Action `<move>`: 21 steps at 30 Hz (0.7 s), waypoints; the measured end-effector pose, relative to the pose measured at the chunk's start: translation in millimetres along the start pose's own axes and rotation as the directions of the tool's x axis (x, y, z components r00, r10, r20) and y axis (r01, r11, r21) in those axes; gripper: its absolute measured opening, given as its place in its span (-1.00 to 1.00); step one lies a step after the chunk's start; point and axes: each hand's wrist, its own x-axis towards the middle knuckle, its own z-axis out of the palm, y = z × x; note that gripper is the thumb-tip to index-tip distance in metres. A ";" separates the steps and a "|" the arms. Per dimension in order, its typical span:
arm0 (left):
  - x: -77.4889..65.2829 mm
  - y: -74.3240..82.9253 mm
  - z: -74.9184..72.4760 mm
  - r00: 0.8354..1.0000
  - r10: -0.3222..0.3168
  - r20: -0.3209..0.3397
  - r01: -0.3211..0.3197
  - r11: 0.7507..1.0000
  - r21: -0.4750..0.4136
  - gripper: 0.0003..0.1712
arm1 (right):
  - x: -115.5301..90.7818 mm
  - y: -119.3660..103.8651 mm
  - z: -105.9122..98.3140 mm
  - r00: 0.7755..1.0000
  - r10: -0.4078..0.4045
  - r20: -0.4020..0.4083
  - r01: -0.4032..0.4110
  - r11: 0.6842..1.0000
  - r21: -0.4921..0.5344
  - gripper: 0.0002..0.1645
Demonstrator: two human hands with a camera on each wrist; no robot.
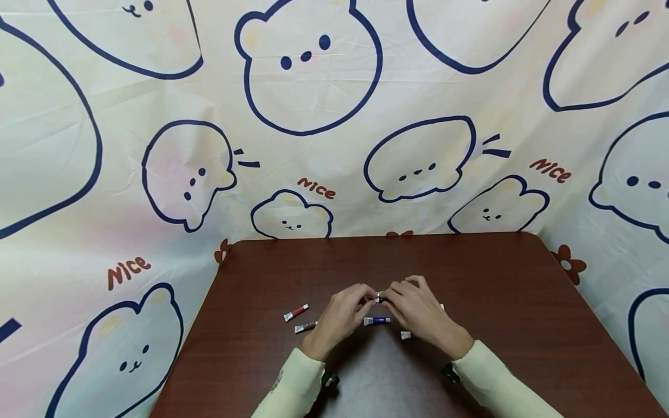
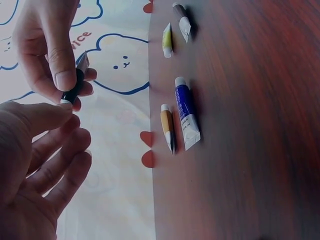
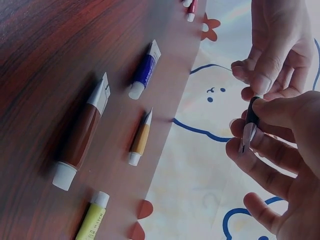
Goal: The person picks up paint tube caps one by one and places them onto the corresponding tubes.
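Note:
Over the table, my right hand (image 1: pixel 418 307) grips a small black paint tube (image 2: pixel 75 90) between thumb and fingers, its silver crimped end pointing away from the other hand. The thumb and a finger of my left hand (image 1: pixel 340 313) pinch the white cap (image 2: pixel 66 102) at the tube's other end. Just below the hands lies a blue paint tube (image 1: pixel 377 321). Close to it, an ochre tube (image 2: pixel 167 122) shows in both wrist views. A dark brown tube (image 1: pixel 305 328) is partly hidden behind the left hand in the head view.
A red tube (image 1: pixel 296 313) lies on the brown table (image 1: pixel 251 267) at left. In the right wrist view, a yellow tube (image 3: pixel 92 217) and a reddish-brown tube (image 3: pixel 82 135) lie nearby. A printed cloth (image 1: pixel 308 157) hangs behind the table.

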 end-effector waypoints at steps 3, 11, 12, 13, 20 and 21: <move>-0.2 -0.3 0.4 1.000 0.027 -0.009 -0.027 1.000 0.007 -0.90 | -0.5 -0.1 0.7 1.000 -0.016 -0.014 0.016 1.000 -0.007 -0.82; 0.0 -2.5 -2.3 0.992 0.126 0.017 -0.126 0.992 0.011 -0.87 | -2.9 -0.8 0.9 0.997 -0.065 -0.031 0.065 0.998 0.012 -0.83; -0.2 -3.1 -2.7 0.990 0.141 0.018 -0.141 0.990 0.013 -0.87 | -3.0 -1.0 0.9 0.997 -0.067 -0.031 0.068 0.998 0.017 -0.82; -0.5 -3.8 -2.9 0.988 0.156 0.018 -0.156 0.988 0.018 -0.88 | -2.9 -1.1 0.6 0.997 -0.067 -0.029 0.067 0.998 0.021 -0.82; -2.3 -5.5 -6.4 0.965 0.263 0.004 -0.263 0.963 0.062 -0.86 | -2.6 -2.8 -1.3 0.999 -0.046 0.012 0.045 0.996 0.075 -0.83; -2.7 -5.4 -6.9 0.962 0.273 0.001 -0.273 0.960 0.061 -0.84 | -2.7 -3.0 -1.9 0.999 -0.041 0.026 0.039 0.996 0.084 -0.84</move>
